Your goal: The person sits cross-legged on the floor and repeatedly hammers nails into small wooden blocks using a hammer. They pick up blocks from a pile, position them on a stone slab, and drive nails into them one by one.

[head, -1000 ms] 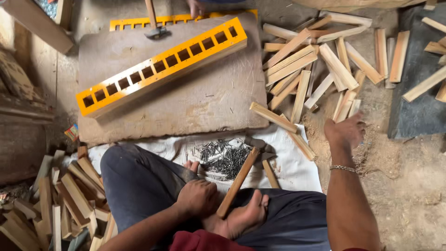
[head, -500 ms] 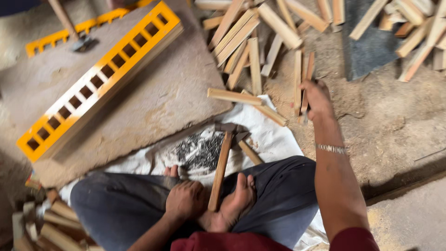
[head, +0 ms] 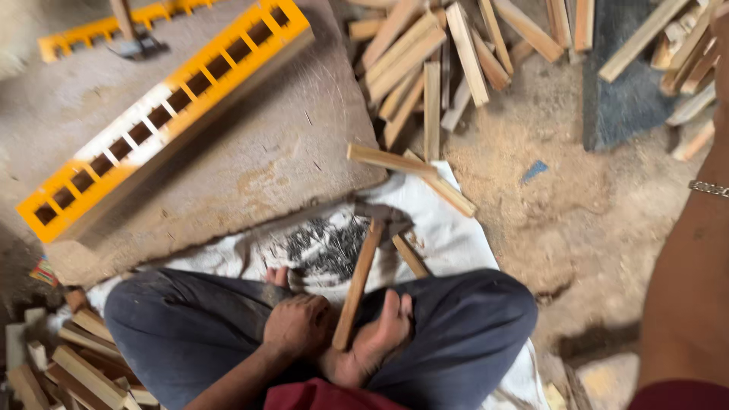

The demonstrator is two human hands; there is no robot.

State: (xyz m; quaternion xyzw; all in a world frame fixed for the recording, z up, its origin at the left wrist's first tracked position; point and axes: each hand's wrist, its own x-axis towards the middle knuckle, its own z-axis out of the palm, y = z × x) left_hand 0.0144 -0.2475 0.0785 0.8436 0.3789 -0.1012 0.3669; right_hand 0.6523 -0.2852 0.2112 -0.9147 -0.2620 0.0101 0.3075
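**Head view: seated person with a hammer between the feet, one arm stretched toward wood strips**

Head camera looked straight down on a person sitting cross-legged in dark trousers. The left hand [head: 298,325] lay at about 6 o'clock in the frame, fingers curled loosely, resting on the crossed legs and touching a bare foot [head: 376,342]. It gripped nothing that could be seen. Just beside it, at its 3 o'clock, a hammer [head: 363,279] with a wooden handle leaned against the foot, its metal head pointing toward 12 o'clock and resting on a white cloth [head: 448,235].

A dark heap of small nails [head: 323,247] sat on that cloth, near the hammer head. Two loose wood strips [head: 389,160] lay across the cloth's far corner.

The right arm [head: 695,273] ran up the frame's 3 o'clock edge, a thin bracelet [head: 708,188] at the wrist. Its hand was cut off by the frame, so whether it was open or closed could not be told.

At 11 o'clock, a flat grey board [head: 266,152] carried an orange slotted frame [head: 163,114] lying diagonally. At 1 o'clock, a loose pile of wood strips [head: 448,53] lay on sawdust-covered ground. More short offcuts [head: 68,357] were stacked at 8 o'clock, beside the person's knee.
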